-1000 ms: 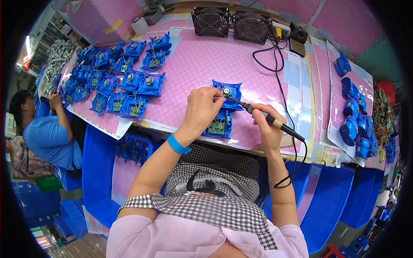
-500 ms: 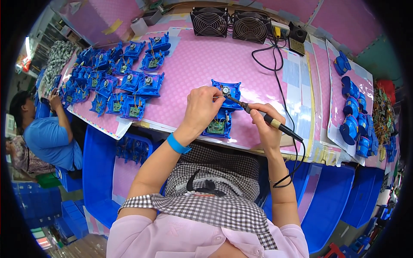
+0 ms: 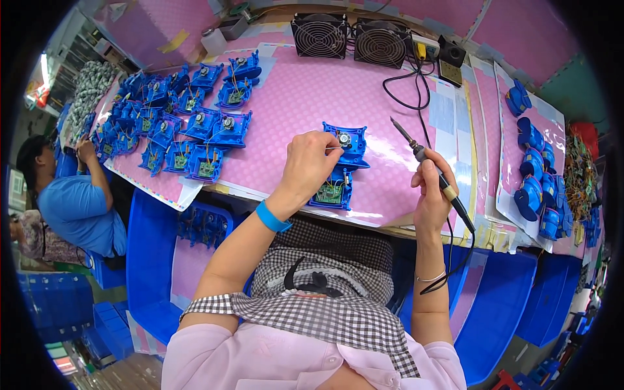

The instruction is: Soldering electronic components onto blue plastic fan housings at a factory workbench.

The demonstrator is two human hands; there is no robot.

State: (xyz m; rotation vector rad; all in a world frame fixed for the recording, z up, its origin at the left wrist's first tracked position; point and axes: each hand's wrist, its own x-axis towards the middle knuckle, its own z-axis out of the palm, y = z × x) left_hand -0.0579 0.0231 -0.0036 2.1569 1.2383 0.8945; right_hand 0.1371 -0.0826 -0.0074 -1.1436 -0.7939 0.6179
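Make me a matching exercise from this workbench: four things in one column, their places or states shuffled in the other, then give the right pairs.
Things
1. Soldering iron
2. Wristband
3. Two fans
4. Green circuit board in front of the person

Places and states
A. Standing side by side at the back of the table
B. Inside a blue casing
C. Held in the right hand, its tip apart from the casings
D. Blue, around the wrist of the left hand

Right pairs
1-C
2-D
3-A
4-B
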